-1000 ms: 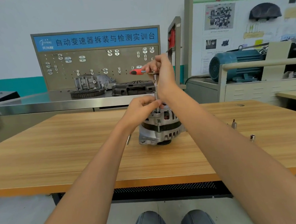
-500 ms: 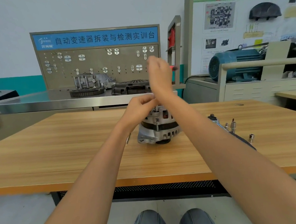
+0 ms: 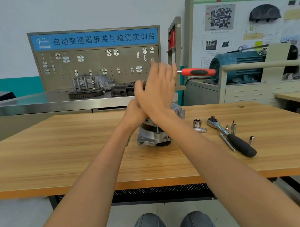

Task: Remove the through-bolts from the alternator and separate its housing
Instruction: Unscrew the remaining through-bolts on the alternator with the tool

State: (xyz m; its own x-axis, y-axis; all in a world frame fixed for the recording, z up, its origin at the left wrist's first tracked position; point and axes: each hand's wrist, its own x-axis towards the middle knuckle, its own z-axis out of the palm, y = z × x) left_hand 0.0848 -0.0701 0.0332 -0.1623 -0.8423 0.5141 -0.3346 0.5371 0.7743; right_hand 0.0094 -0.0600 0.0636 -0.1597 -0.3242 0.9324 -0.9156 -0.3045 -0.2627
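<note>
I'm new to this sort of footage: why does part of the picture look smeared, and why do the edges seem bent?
Head view: the right hand is motion-blurred, while the alternator and black-handled ratchet look sharp. The wide-angle lens bows the table edge and tilts the far cabinets. Lighting is soft and even, with a mild sheen on the steel bench.

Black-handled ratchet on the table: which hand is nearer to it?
Right. The right hand is raised above the alternator, working the red-handled ratchet, on the black ratchet's side. The left hand rests on the alternator, farther away.
</note>
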